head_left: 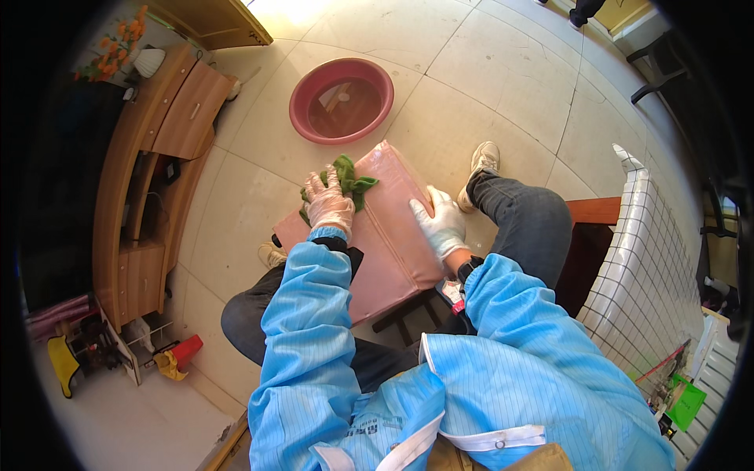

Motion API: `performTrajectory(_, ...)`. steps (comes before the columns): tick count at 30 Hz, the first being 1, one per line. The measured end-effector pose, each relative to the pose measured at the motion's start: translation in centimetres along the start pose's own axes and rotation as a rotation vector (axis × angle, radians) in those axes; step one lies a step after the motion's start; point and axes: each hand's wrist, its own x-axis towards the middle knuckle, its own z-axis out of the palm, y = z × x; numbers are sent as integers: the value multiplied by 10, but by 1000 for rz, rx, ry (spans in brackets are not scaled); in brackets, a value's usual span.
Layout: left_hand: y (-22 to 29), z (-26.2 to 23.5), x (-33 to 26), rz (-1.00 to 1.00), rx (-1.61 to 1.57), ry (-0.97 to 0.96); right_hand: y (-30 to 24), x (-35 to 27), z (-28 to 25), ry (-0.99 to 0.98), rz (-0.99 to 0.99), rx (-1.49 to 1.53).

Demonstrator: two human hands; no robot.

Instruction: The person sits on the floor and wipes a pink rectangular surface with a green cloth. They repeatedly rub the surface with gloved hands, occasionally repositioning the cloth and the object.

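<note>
Gloved left hand (328, 202) is pressing a green cloth (345, 180) onto a pink cushioned stool (385, 235) on the tiled floor (471, 102); right hand (441, 224) is lying flat, steadying it

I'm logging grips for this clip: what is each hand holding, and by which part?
The left hand grips a bunched green cloth from above, pressed on the pink cushion. The right hand holds nothing; it lies flat on the cushion's right edge.

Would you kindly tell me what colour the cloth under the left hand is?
The crumpled cloth is green, clearest in the head view.
</note>
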Motion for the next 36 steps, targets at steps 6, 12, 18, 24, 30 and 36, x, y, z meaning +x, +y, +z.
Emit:
performTrajectory(6,-44,3,-2,-89,28,4,-2,0,-2,-10,11,2)
performTrajectory(12,-54,12,-17,-94,51,32,0,0,0,-10,19,-9)
performTrajectory(18,-52,20,-48,-68,48,4,1,0,2,-11,14,-18)
performTrajectory(24,-40,24,-96,-61,74,-71,-2,0,-1,-16,23,-17)
performTrajectory(30,-27,35,-139,-21,63,-128,-3,0,-4,-41,17,24)
performTrajectory(36,-15,39,-167,46,104,-219,1,1,1,-34,5,14)
